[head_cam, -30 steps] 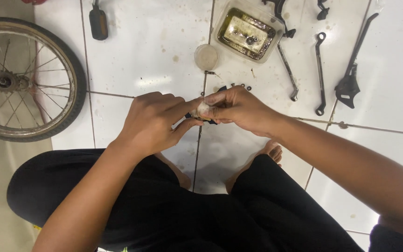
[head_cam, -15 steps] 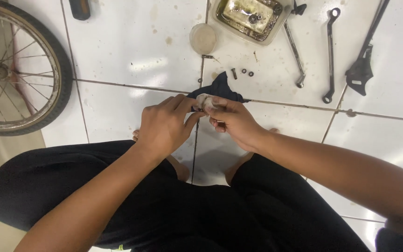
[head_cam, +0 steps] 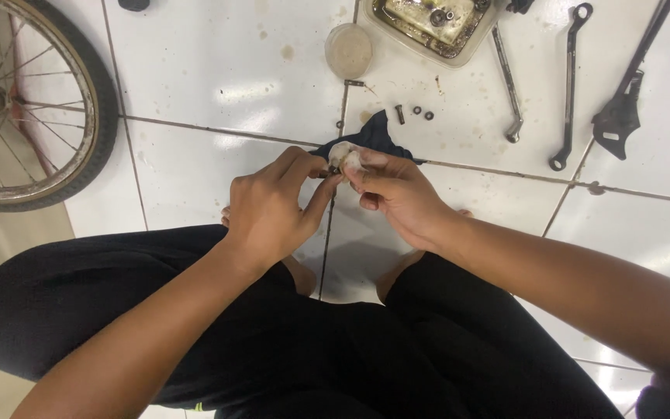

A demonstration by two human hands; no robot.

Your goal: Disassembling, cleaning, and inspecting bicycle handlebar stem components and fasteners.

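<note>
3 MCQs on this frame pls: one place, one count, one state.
1. Where is the wheel?
A. on the floor at the person's left
B. on the lap
C. among the tools on the right

2. How many small loose parts lie on the tile just beyond the dark cloth?
A. one
B. three
C. six

3. What are the hands doing?
A. resting flat on the floor
B. both lifting the tray
C. both pinching a small white piece in front of the knees

Answers:
1 A: the wheel lies on the tiles at the left edge of the view.
2 B: a bolt and two small rings sit there.
3 C: the left hand and right hand meet at the white piece, fingertips closed on it.
</note>
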